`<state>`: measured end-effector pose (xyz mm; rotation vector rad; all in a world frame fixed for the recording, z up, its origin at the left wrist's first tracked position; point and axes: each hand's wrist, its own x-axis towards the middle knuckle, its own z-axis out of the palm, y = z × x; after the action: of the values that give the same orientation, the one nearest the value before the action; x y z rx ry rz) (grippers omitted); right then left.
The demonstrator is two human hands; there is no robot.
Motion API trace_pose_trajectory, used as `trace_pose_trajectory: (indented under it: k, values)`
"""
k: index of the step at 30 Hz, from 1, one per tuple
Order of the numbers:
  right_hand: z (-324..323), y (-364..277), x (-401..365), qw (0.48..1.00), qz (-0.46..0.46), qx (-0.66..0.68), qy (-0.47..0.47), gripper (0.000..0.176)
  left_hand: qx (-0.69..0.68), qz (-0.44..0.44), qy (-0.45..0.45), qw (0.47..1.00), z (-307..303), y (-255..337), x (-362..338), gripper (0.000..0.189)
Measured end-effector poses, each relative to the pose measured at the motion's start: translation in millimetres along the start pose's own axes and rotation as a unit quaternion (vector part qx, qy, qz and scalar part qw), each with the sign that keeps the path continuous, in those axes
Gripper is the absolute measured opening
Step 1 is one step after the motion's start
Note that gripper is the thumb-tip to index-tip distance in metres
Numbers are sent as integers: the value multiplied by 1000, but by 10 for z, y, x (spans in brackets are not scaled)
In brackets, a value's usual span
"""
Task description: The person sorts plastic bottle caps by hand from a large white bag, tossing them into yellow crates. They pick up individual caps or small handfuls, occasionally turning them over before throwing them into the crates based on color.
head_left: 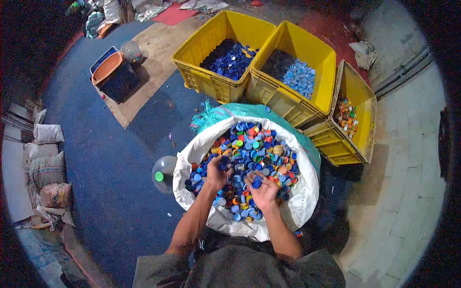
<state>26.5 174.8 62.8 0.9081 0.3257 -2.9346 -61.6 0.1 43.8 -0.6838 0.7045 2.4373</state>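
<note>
A white sack (pixel 185 161) with its mouth rolled open stands in front of me, full of mixed bottle caps (pixel 247 144), many of them blue. Over the left part of the heap, my left hand (pixel 217 176) is curled around dark blue caps (pixel 224 163). My right hand (pixel 265 194) is turned palm up over the heap, fingers partly bent, with blue caps (pixel 257 181) lying in it. How many caps each hand holds is hard to make out.
Beyond the sack stand yellow crates: one with dark blue caps (pixel 233 60), one with light blue caps (pixel 300 79), one with orange and white caps (pixel 345 115). A teal sack (pixel 283 122) touches the white one. A clear container (pixel 164 168) and an orange tub (pixel 107 68) lie left.
</note>
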Motion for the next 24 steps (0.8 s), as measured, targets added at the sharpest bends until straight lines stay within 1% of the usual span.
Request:
trace_pose_trajectory:
  k: [1,3,4,5,7,8,9,10,11,12,13,14,15,16,17,18,19,20,21,22,23,24]
  values:
    - [74,9,24,1000,2,-4,3,38,-42,-20,-16,999,53,53,15,27]
    - [193,18,86,1000,4,-11,13,36,-62,-22,18,998,150,136,96,28]
    - [227,17,289,999,6,8,41,36,-72,-21,31,997,225,193,148,28]
    - [314,5,397,1000,-2,-2,19,35,-97,-23,33,994,254,229,229,29]
    - [531,-36,751,999,-37,-16,36,28,-149,-27,36,988,392,365,495,29]
    - [763,-120,917,1000,-25,-7,-5,23,-175,-7,37,984,574,484,653,30]
    - [1034,-215,1102,999,-13,1,-45,20,-143,-2,-20,990,735,659,799,29]
    - [1284,-314,1313,980,-30,23,-194,18,-172,13,-48,984,1060,902,805,33]
    - [1649,-398,1388,972,-47,26,-228,19,-157,74,-113,978,1455,1131,785,39]
    - [2021,-482,1458,962,-62,30,-263,19,-81,91,-98,988,1931,1340,424,38]
    - [2474,-539,1366,980,-78,15,-184,20,-114,45,-327,937,1706,1602,1039,46]
    - [2615,-656,1624,977,-70,-1,-201,21,-129,22,-451,883,1576,1765,1330,53]
    - [2644,-740,1806,974,-61,-18,-219,21,-130,-4,-566,814,1451,1925,1608,61]
    - [2786,-769,1593,981,-55,6,-184,19,-119,-4,-594,796,1519,2005,1517,62]
    - [2752,-792,1575,979,-73,-3,-192,19,-106,74,-462,877,1580,1955,1199,62]
    - [2660,-829,1566,977,-90,-11,-196,20,-52,144,-288,945,1646,1904,870,62]
    - [2573,-833,1558,974,-106,-20,-199,21,12,174,-118,978,1719,1852,532,62]
    - [2481,-784,1407,963,-151,-59,-216,29,46,197,-104,974,1567,1780,494,61]
    - [2490,-710,1096,976,-171,-40,-125,37,80,218,-91,968,1398,1692,461,61]
    - [2242,-714,1087,972,-180,-81,-128,39,117,219,-63,967,1121,1567,453,53]
    - [1951,-756,1115,965,-188,-123,-132,41,177,217,-20,960,840,1440,428,49]
    - [1628,-742,1058,944,-221,-191,-154,38,235,211,23,949,589,1278,335,45]
